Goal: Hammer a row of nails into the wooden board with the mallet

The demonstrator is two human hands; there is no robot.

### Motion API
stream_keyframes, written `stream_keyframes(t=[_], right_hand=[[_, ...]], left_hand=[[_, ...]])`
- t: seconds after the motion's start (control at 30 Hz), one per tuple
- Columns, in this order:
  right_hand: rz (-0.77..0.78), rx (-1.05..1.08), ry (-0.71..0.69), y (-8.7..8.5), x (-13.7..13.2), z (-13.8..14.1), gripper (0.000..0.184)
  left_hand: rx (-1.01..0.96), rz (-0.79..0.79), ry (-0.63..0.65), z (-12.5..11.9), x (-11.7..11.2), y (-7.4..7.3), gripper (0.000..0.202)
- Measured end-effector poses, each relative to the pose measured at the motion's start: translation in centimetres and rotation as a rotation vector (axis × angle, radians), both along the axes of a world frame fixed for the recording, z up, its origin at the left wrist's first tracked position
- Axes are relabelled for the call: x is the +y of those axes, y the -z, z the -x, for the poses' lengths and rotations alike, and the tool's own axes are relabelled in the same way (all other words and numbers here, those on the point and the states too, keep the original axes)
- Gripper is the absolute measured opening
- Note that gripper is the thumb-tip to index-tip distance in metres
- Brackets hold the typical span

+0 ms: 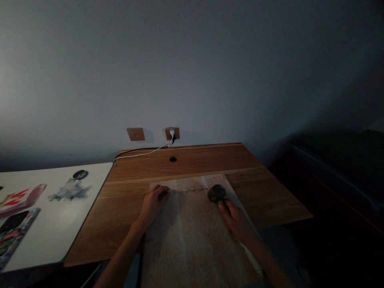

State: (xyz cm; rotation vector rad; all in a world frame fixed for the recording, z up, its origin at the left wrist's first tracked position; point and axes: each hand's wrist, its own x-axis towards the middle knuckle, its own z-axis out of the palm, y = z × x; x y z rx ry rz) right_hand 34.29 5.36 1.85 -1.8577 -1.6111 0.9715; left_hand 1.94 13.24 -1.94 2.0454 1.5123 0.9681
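Observation:
A pale, wood-patterned board point(195, 240) lies over the front of the wooden table, with a row of small, shiny upright pieces point(193, 189) along its far part; they look like screws or nails. At the left end of that row is my left hand point(154, 202), its fingers curled together near a dark spot that I cannot make out. My right hand point(235, 220) is closed round the handle of a dark round-headed tool point(216, 193). Its head is at the right end of the row. Dim light hides whether the head touches the board.
Behind the board the wooden table point(207, 158) has a round cable hole point(173, 159). Cables point(144, 153) run from a wall socket point(172, 133) leftward. To the left, a white table point(57, 224) bears a crumpled plastic piece point(70, 190), a round dark object point(80, 174) and a red-and-white packet point(19, 199).

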Motion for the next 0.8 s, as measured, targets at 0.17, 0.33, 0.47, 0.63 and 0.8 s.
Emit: stream_keyframes(t=[0.17,0.33,0.47,0.63,0.8], right_hand=[[0.042,0.1,0.005,0.3,0.1,2.1,0.036],[0.015,0.191,-0.131,-0.8,1.6,7.0,0.029],[-0.01,0.17,-0.231,-2.2,3.2,10.6,0.026],[-0.028,0.031,-0.274,-2.5,3.9,13.2,0.026],[-0.066,-0.014,-0.276,-2.6,3.4,13.7,0.025]], left_hand=[[-0.01,0.011,-0.025,0.0,0.5,-0.1,0.014],[0.004,0.024,-0.016,0.2,0.3,-0.1,0.011],[0.005,0.043,-0.014,0.2,0.1,0.0,0.015],[-0.006,0.034,-0.029,0.2,0.0,0.1,0.013],[-0.005,0.049,0.0,0.3,0.0,-0.1,0.016]])
